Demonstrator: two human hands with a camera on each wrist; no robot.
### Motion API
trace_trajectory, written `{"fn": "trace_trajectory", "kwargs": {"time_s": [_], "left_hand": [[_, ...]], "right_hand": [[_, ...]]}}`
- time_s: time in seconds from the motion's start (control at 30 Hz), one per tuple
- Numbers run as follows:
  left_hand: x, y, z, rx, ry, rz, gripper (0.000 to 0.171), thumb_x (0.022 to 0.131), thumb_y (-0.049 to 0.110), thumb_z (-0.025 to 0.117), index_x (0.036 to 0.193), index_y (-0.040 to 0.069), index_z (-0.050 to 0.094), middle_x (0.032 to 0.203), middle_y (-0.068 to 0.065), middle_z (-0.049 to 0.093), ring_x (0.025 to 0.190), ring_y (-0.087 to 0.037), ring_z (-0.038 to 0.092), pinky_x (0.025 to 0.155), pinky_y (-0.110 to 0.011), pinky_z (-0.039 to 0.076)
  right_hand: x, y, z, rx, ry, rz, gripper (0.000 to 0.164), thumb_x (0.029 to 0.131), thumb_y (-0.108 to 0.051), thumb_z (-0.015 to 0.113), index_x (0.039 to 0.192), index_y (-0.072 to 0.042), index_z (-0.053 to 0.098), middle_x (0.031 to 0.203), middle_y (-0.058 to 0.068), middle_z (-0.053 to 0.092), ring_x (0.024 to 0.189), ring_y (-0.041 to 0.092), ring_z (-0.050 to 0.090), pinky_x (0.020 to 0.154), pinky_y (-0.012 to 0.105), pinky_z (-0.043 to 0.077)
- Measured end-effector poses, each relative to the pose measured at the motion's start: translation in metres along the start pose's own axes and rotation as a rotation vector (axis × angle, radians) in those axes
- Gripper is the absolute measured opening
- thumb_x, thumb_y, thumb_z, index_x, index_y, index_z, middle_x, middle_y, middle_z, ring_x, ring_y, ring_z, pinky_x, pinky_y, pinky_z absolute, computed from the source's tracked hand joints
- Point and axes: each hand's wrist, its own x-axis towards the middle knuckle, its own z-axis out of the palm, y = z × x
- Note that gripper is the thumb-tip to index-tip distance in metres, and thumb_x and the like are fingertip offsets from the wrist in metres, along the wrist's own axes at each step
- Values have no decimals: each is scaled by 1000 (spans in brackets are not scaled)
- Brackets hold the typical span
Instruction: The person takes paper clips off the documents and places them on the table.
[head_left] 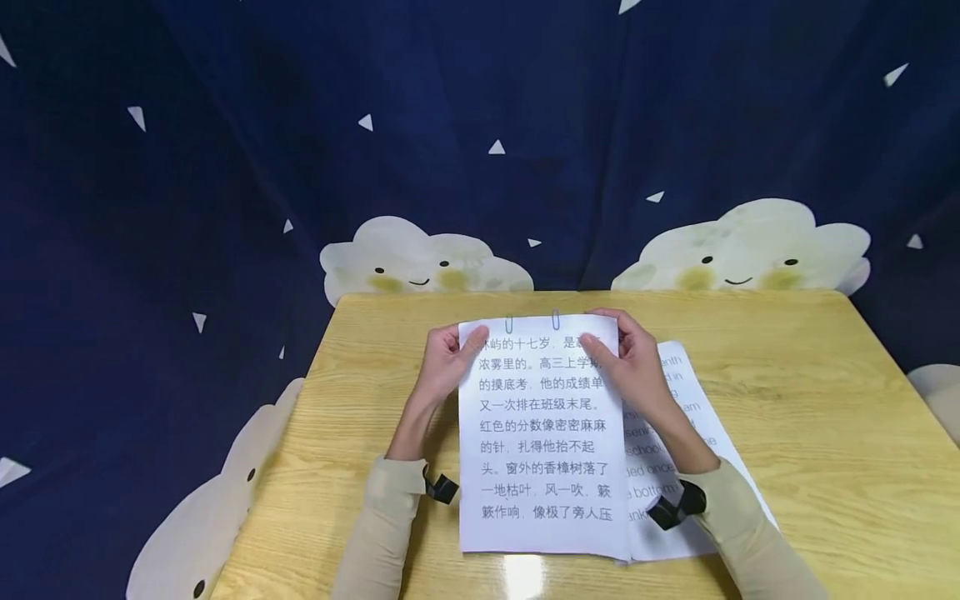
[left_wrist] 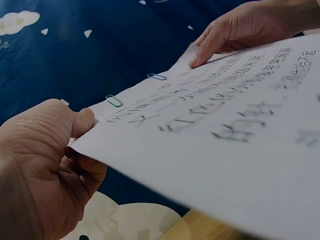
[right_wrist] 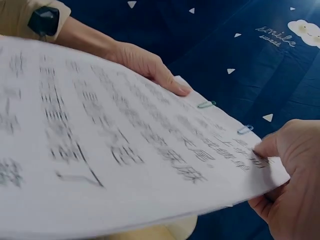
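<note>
Item one: clipped paper (head_left: 543,450), white, printed, one sheet or several (cannot tell). It is held up by its top corners, tilted, over the near side of the worktop (head_left: 810,400); whether its lower edge touches the wood is unclear.

Grip: left hand (head_left: 442,362) pinches the upper left corner, thumb on the printed face; right hand (head_left: 637,367) likewise pinches the upper right.

Fastenings: green paper clip (head_left: 509,324) and blue paper clip (head_left: 556,320), side by side on the top edge between the hands.

Handling, as judged: very light, limp, apt to bow between supports; smooth, so loose layers could slide below the clips; easily creased or torn. Best held as now, at both top corners, lightly, clear of the clips.

Writing: nine lines of Chinese, the first partly under the thumbs; legible are “又一次排在班级末尾” and “窗外的香樟树落了”.

Item two: English-printed sheet (head_left: 648,479), lying on the worktop, partly behind item one and under the right forearm; “school”, “bottom” and “am” can be read.

Item three: dark blue backdrop (head_left: 480,83), smiling clouds, white triangles; script “smile” (right_wrist: 275,31) above a second, uncertain word. No brand visible.
</note>
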Motion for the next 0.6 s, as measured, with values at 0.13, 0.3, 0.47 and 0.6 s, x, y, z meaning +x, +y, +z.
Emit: {"fn": "trace_trajectory", "kwargs": {"time_s": [0.13,0.3,0.47,0.6], "left_hand": [[-2,5,4,11,-24,6,25,105,9,62,107,-14,72,87,-24,76,62,-16,73,55,-24,57],[-4,5,12,-18,-93,-30,29,107,13,61,107,-14,72,84,-20,77,61,-18,73,53,-26,58],[-5,4,20,-47,-131,-47,32,108,16,60,113,-13,71,90,-23,77,63,-23,76,54,-34,61],[-5,2,23,-40,-136,-41,32,108,17,60,115,-12,71,92,-26,76,63,-23,76,53,-35,61]], "right_hand": [[1,-11,-1,-13,18,-59,44,95,4,72,136,4,58,113,15,66,92,8,67,75,17,55],[-3,-36,-1,-128,17,-165,31,90,11,74,120,10,67,108,26,70,96,6,64,82,13,47],[-5,-46,-3,-198,-9,-209,15,91,11,73,106,9,73,101,22,74,86,5,64,75,13,48],[-3,-30,-9,-244,-15,-190,14,93,7,73,107,5,74,102,19,75,84,3,63,73,12,47]]}}
